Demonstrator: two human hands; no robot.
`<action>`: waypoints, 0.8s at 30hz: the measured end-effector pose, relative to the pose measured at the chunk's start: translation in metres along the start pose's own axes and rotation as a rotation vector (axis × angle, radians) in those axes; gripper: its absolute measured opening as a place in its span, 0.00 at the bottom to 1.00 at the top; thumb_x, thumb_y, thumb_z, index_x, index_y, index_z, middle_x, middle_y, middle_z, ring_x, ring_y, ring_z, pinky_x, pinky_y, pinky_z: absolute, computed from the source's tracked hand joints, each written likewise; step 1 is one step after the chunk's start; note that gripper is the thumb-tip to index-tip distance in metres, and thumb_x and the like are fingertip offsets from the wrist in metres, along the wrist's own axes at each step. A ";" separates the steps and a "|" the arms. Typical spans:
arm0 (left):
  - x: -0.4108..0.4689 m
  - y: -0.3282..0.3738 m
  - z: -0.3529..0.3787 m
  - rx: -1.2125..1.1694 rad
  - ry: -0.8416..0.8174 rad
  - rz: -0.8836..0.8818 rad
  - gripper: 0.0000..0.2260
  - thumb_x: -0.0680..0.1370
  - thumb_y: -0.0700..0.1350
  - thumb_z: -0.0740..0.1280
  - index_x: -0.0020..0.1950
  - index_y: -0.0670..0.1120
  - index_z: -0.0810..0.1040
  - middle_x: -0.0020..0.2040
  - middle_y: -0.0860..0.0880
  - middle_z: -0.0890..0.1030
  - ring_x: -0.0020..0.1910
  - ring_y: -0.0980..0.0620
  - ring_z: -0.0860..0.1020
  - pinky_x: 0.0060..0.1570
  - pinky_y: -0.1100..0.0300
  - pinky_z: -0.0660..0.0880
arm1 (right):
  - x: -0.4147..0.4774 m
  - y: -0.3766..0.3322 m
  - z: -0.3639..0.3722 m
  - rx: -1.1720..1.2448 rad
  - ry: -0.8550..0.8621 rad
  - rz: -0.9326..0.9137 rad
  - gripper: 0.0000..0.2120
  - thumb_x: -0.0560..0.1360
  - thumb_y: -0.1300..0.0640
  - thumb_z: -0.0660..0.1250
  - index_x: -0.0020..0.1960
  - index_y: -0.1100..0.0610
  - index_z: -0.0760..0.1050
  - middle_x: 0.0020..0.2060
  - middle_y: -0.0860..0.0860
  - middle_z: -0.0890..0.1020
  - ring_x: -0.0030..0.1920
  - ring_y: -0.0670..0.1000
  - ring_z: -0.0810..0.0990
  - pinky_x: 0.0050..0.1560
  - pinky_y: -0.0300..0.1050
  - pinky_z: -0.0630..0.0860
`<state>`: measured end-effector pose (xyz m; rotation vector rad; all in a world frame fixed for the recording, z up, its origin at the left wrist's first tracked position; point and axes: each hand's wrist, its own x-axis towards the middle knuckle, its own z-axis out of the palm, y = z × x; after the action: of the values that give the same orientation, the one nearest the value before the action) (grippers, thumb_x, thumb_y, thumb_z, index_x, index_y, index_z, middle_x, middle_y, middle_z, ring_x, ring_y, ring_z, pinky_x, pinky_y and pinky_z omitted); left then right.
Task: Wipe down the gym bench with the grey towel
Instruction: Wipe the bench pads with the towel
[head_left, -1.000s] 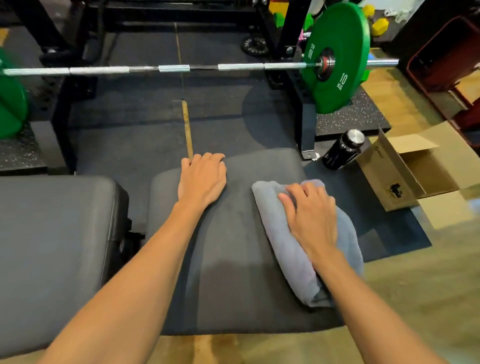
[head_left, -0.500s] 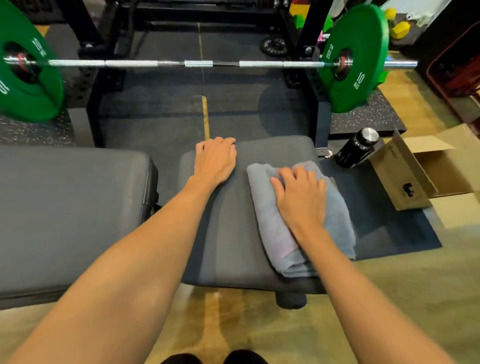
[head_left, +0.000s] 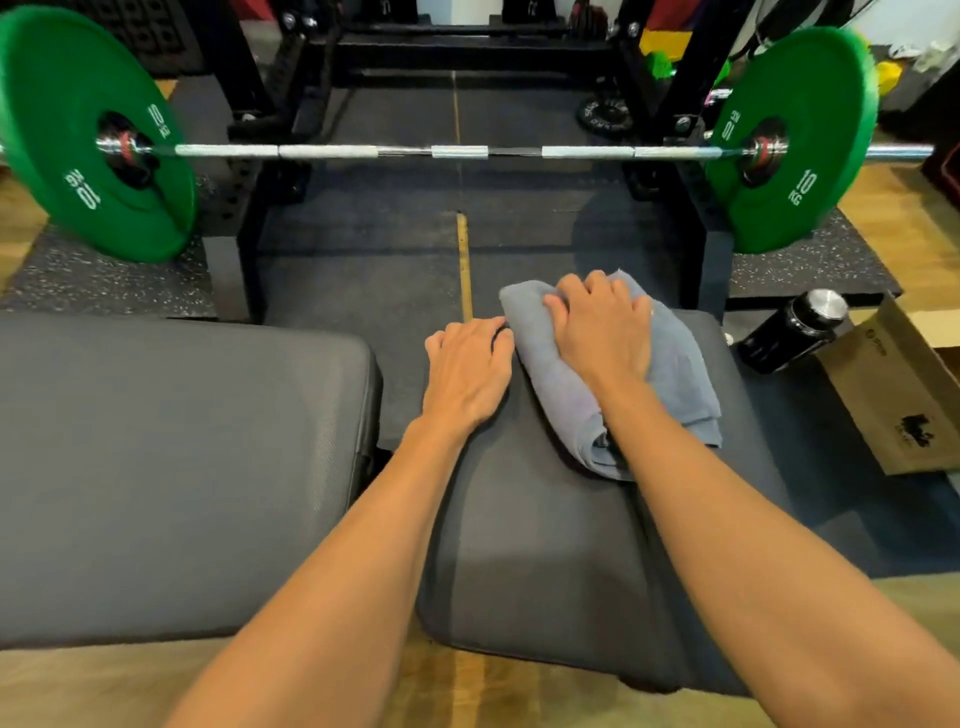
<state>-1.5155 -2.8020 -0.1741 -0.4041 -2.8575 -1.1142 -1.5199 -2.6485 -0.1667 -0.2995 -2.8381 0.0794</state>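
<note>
Layout: bench (head_left: 545, 545) across lower frame, barbell (head_left: 457, 151) across top.
Towel (head_left: 675, 374) on bench at centre, right hand (head_left: 602, 332) on top, left hand (head_left: 467, 374) just left of it; bottle (head_left: 792, 332) and box (head_left: 893, 395) on floor at right edge.

Head camera looks down, close over bench (head_left: 545, 545).
</note>
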 end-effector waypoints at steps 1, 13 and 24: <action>0.000 0.001 -0.003 -0.003 -0.019 -0.016 0.18 0.79 0.46 0.50 0.51 0.44 0.79 0.49 0.46 0.81 0.50 0.45 0.74 0.48 0.57 0.56 | -0.001 0.000 -0.002 -0.004 0.005 -0.002 0.15 0.80 0.46 0.55 0.52 0.54 0.75 0.48 0.55 0.78 0.49 0.58 0.74 0.48 0.55 0.65; -0.024 -0.007 -0.029 -0.154 -0.178 -0.220 0.15 0.83 0.44 0.48 0.55 0.49 0.75 0.67 0.39 0.72 0.65 0.40 0.67 0.62 0.52 0.59 | -0.191 -0.029 -0.063 0.023 -0.052 0.014 0.13 0.79 0.46 0.57 0.49 0.51 0.77 0.42 0.52 0.77 0.41 0.55 0.73 0.41 0.53 0.66; 0.004 -0.035 -0.019 -0.561 -0.088 -0.450 0.22 0.82 0.49 0.51 0.76 0.46 0.61 0.74 0.45 0.67 0.73 0.46 0.65 0.73 0.50 0.59 | -0.013 -0.074 0.003 0.022 -0.022 -0.033 0.14 0.81 0.46 0.55 0.51 0.53 0.74 0.48 0.54 0.78 0.50 0.58 0.74 0.46 0.54 0.62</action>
<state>-1.5294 -2.8384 -0.1830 0.2027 -2.7309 -2.0278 -1.5234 -2.7236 -0.1670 -0.2487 -2.8607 0.1081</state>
